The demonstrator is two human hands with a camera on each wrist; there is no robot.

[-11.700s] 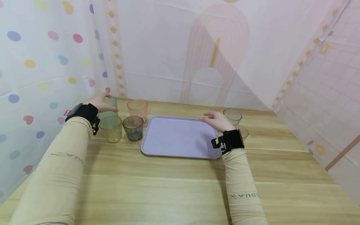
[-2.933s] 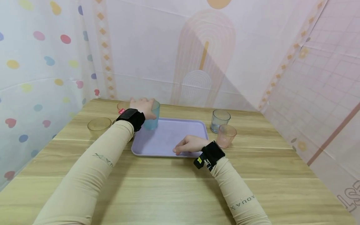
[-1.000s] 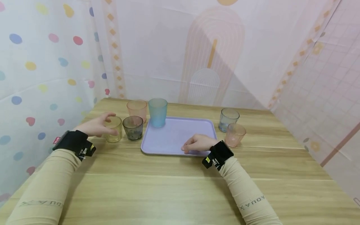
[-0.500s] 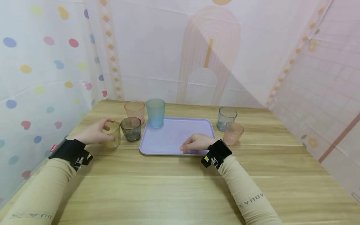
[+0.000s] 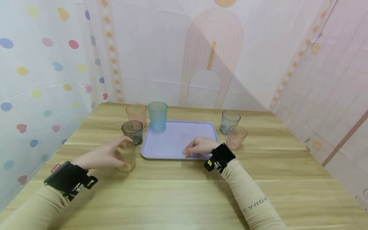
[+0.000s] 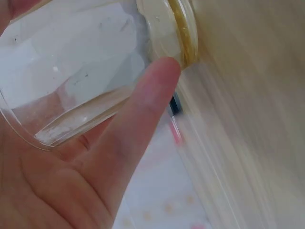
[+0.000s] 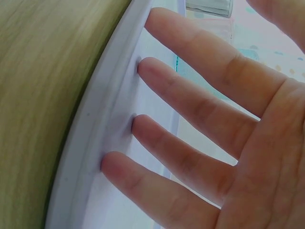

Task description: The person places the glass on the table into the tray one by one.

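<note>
I see the left hand (image 5: 100, 157) wrapped around the yellow glass (image 5: 126, 155), fingers curled on its wall, on the table (image 5: 184, 198) just left of the lilac tray's (image 5: 172, 137) near-left corner. Whether the glass is lifted or resting I cannot tell. The right hand (image 5: 198, 147) presses fingertips (image 7: 143, 67) on the tray's near rim. The blue cup (image 5: 157, 115) stands on the tray's far-left corner.

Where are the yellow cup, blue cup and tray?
yellow cup (image 5: 127, 158), head view, lower side wall beside the left hand's fingers.
blue cup (image 5: 157, 115), head view, middle of its side wall.
tray (image 5: 178, 140), head view, bare middle of its floor.
</note>
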